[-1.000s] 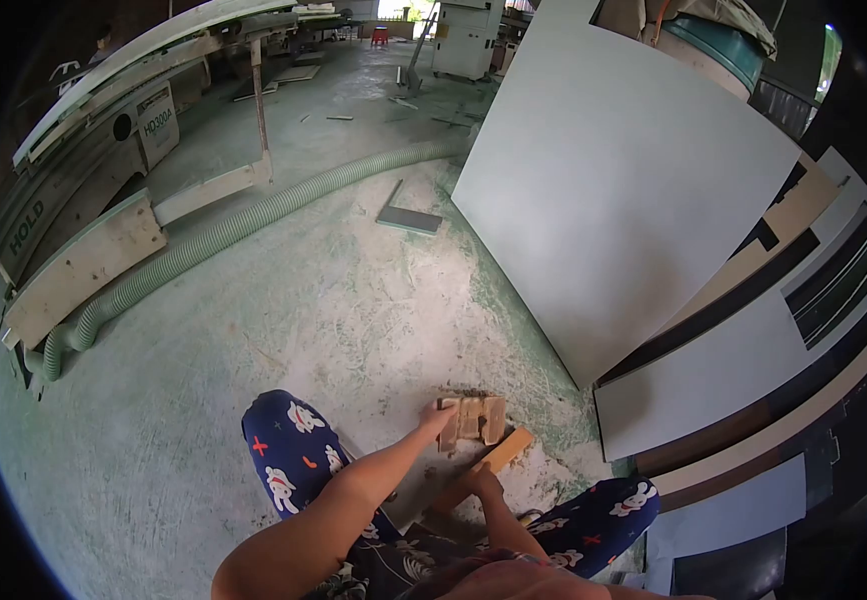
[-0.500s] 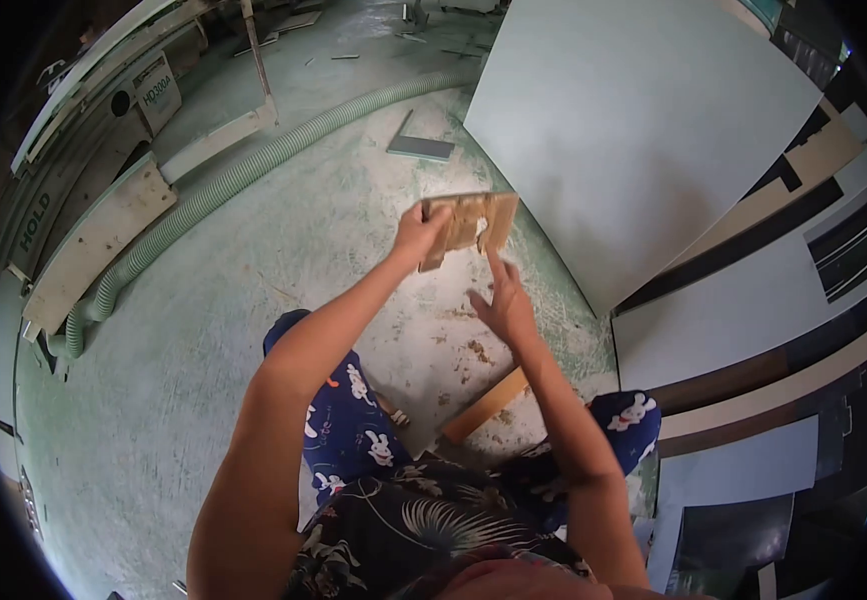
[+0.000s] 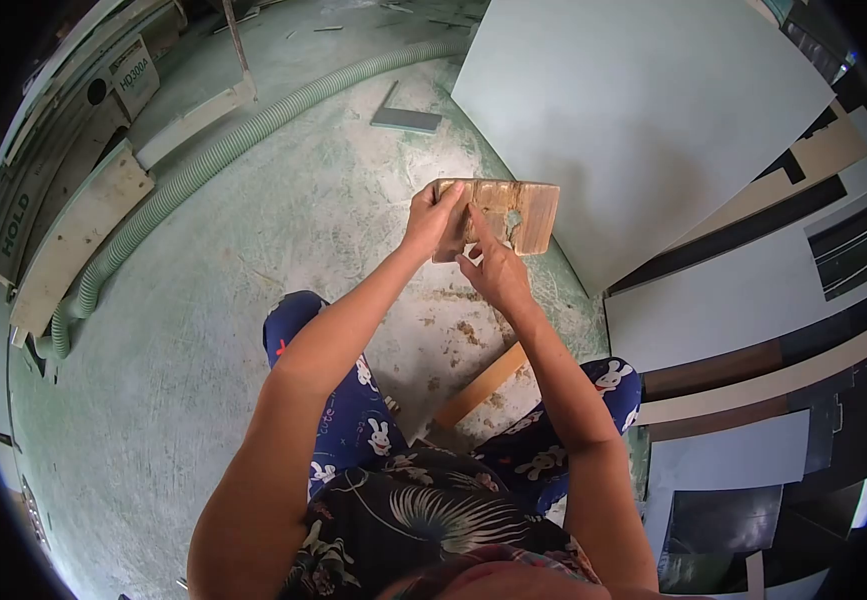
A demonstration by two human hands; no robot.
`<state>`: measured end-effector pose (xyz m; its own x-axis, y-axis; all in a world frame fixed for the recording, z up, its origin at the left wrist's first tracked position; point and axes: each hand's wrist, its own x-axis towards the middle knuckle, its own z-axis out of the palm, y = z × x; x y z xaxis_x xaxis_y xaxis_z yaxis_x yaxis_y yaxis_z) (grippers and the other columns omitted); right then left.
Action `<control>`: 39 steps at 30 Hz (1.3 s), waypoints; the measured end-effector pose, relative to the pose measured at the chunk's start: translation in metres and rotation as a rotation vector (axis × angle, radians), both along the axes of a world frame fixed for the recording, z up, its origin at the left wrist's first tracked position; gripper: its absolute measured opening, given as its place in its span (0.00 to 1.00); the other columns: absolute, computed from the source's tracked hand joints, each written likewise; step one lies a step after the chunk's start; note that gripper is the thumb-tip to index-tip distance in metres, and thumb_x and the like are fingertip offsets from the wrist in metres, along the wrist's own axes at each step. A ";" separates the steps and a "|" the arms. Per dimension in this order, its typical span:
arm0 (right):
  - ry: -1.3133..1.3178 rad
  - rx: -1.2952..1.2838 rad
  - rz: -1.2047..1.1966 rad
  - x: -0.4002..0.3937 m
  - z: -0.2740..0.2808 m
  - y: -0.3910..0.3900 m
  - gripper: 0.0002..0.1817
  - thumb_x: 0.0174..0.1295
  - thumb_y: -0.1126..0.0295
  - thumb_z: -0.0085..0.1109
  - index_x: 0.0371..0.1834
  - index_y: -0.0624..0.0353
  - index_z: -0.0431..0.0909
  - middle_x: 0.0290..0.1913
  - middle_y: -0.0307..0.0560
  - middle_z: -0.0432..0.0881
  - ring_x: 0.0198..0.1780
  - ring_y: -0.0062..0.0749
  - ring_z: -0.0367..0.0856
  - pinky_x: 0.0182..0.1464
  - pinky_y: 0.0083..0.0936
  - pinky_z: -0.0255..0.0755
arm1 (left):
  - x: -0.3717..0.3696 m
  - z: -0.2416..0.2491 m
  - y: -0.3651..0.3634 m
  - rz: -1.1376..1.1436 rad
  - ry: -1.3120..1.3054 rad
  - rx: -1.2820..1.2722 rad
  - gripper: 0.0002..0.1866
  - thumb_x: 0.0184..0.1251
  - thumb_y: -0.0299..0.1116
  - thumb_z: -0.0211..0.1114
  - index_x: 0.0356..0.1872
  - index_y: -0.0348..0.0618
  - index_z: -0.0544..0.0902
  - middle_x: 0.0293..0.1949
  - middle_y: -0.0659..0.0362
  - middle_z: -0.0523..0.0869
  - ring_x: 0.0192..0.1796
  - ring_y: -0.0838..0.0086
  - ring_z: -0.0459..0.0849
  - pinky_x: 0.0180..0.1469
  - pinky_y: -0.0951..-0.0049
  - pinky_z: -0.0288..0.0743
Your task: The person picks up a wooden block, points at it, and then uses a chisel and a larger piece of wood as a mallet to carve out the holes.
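My left hand [image 3: 427,222] is closed on the left end of a worn brown wooden block [image 3: 535,212], held up above the floor. A ragged, pale broken hole shows in the block's face, with dark joint lines beside it. My right hand [image 3: 503,276] is just below the block, its index finger stretched up against the face, left of the hole. Its thumb stands apart, and it does not grip the block. Brown crumbs [image 3: 467,332] lie on the floor between my knees, near an orange-brown wooden strip [image 3: 479,386].
A large pale panel [image 3: 633,130] leans at the right, with stacked boards [image 3: 713,330] beside it. A ribbed green hose [image 3: 193,178] curves along the floor past machinery [image 3: 78,190] at the left. A small grey offcut [image 3: 406,121] lies ahead.
The block has shifted right and turned its broken face more toward me. My right hand has moved up, and its index finger now lies against that face.
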<state>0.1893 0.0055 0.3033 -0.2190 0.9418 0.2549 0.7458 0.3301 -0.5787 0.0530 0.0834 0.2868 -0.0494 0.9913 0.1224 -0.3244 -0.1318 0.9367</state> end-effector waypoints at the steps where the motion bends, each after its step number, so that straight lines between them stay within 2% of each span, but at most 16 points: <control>1: -0.014 -0.021 0.002 0.000 -0.006 0.002 0.46 0.57 0.65 0.64 0.77 0.43 0.47 0.38 0.49 0.85 0.31 0.40 0.85 0.38 0.35 0.77 | 0.001 -0.001 0.000 0.003 -0.011 -0.004 0.17 0.67 0.45 0.64 0.38 0.38 0.80 0.33 0.63 0.81 0.33 0.82 0.75 0.37 0.77 0.73; 6: 0.010 -0.095 0.006 -0.003 -0.020 -0.002 0.46 0.57 0.67 0.64 0.77 0.44 0.46 0.37 0.51 0.85 0.31 0.40 0.84 0.38 0.34 0.77 | -0.002 -0.015 0.013 -0.001 -0.087 -0.053 0.17 0.66 0.45 0.65 0.38 0.39 0.80 0.33 0.63 0.81 0.34 0.83 0.75 0.37 0.78 0.71; 9: 0.258 -0.199 0.008 -0.008 -0.026 0.001 0.45 0.56 0.72 0.63 0.75 0.46 0.48 0.36 0.53 0.84 0.32 0.40 0.84 0.38 0.33 0.77 | -0.001 -0.015 0.013 0.020 -0.123 -0.064 0.16 0.66 0.44 0.65 0.37 0.39 0.80 0.33 0.63 0.81 0.34 0.82 0.74 0.38 0.78 0.71; 12: 0.385 -0.162 0.047 -0.011 -0.027 0.002 0.42 0.56 0.75 0.63 0.73 0.49 0.51 0.35 0.54 0.84 0.33 0.39 0.84 0.38 0.32 0.77 | -0.002 -0.017 0.012 0.023 -0.146 -0.074 0.15 0.66 0.43 0.65 0.36 0.39 0.79 0.33 0.63 0.80 0.34 0.82 0.74 0.38 0.78 0.71; 15: 0.288 -0.159 0.008 -0.010 -0.031 0.005 0.39 0.56 0.75 0.63 0.70 0.53 0.53 0.37 0.53 0.83 0.35 0.38 0.84 0.38 0.31 0.77 | 0.000 -0.019 0.011 0.031 -0.159 -0.087 0.14 0.66 0.42 0.65 0.35 0.40 0.79 0.33 0.64 0.80 0.34 0.83 0.74 0.38 0.78 0.71; 21: 0.388 -0.079 0.029 -0.012 -0.042 0.007 0.36 0.55 0.80 0.61 0.68 0.55 0.56 0.41 0.52 0.81 0.37 0.39 0.85 0.39 0.32 0.78 | 0.000 -0.019 0.009 0.027 -0.177 -0.086 0.12 0.66 0.40 0.65 0.35 0.41 0.79 0.33 0.64 0.80 0.35 0.82 0.75 0.39 0.78 0.71; 24: 0.420 0.050 -0.004 -0.013 -0.059 0.007 0.27 0.57 0.79 0.60 0.62 0.59 0.66 0.41 0.51 0.80 0.38 0.39 0.85 0.39 0.32 0.78 | 0.000 -0.017 0.012 0.082 -0.249 -0.102 0.11 0.67 0.39 0.65 0.36 0.41 0.79 0.33 0.64 0.81 0.36 0.82 0.76 0.41 0.77 0.73; 27: 0.204 0.129 0.060 -0.004 -0.070 0.006 0.17 0.59 0.77 0.59 0.53 0.62 0.74 0.41 0.50 0.80 0.37 0.37 0.84 0.38 0.32 0.78 | -0.006 -0.014 0.018 0.110 -0.336 -0.099 0.13 0.67 0.40 0.66 0.39 0.41 0.78 0.36 0.62 0.82 0.39 0.80 0.79 0.43 0.75 0.75; 30: 0.260 0.003 -0.049 -0.006 -0.054 -0.003 0.15 0.59 0.71 0.59 0.49 0.63 0.78 0.44 0.56 0.81 0.37 0.44 0.84 0.41 0.34 0.77 | -0.011 -0.006 0.023 0.137 -0.359 -0.102 0.14 0.67 0.41 0.65 0.41 0.41 0.78 0.39 0.61 0.82 0.39 0.79 0.79 0.44 0.75 0.75; 33: 0.511 -0.094 -0.143 -0.004 -0.040 0.006 0.16 0.61 0.71 0.60 0.51 0.64 0.77 0.42 0.52 0.82 0.34 0.30 0.83 0.37 0.26 0.76 | -0.010 -0.006 0.021 0.118 -0.320 -0.086 0.13 0.67 0.41 0.65 0.41 0.42 0.78 0.39 0.61 0.82 0.39 0.79 0.78 0.43 0.76 0.74; 34: 0.641 -0.177 -0.141 0.000 -0.047 0.015 0.21 0.62 0.62 0.61 0.53 0.65 0.76 0.43 0.51 0.83 0.38 0.30 0.82 0.40 0.26 0.76 | -0.009 -0.008 0.018 0.115 -0.313 -0.083 0.13 0.67 0.41 0.65 0.41 0.42 0.78 0.38 0.62 0.82 0.39 0.80 0.78 0.43 0.76 0.74; 37: 0.903 -0.560 -0.236 0.004 -0.029 0.011 0.29 0.61 0.50 0.60 0.55 0.65 0.75 0.44 0.49 0.83 0.43 0.33 0.82 0.44 0.30 0.76 | 0.000 -0.009 0.012 0.073 -0.275 -0.059 0.12 0.68 0.41 0.64 0.40 0.42 0.79 0.37 0.63 0.82 0.38 0.81 0.78 0.42 0.77 0.73; 38: 0.933 -0.637 -0.258 0.005 -0.034 0.014 0.34 0.59 0.43 0.58 0.56 0.62 0.74 0.45 0.49 0.82 0.47 0.35 0.80 0.48 0.35 0.74 | 0.003 -0.010 0.009 0.046 -0.255 -0.045 0.12 0.68 0.41 0.64 0.39 0.42 0.79 0.37 0.63 0.82 0.38 0.81 0.77 0.42 0.77 0.73; 39: 0.983 -0.673 -0.266 0.006 -0.037 0.015 0.35 0.59 0.42 0.58 0.56 0.63 0.74 0.45 0.49 0.82 0.47 0.35 0.80 0.48 0.35 0.74 | 0.006 -0.010 0.004 0.020 -0.235 -0.031 0.12 0.68 0.41 0.64 0.38 0.42 0.79 0.36 0.63 0.82 0.37 0.82 0.77 0.42 0.78 0.72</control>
<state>0.1949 0.0202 0.2661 0.0126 0.9357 -0.3525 -0.1073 -0.3492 -0.9309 0.0592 0.0874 0.2766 -0.0930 0.9929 0.0746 -0.5315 -0.1128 0.8395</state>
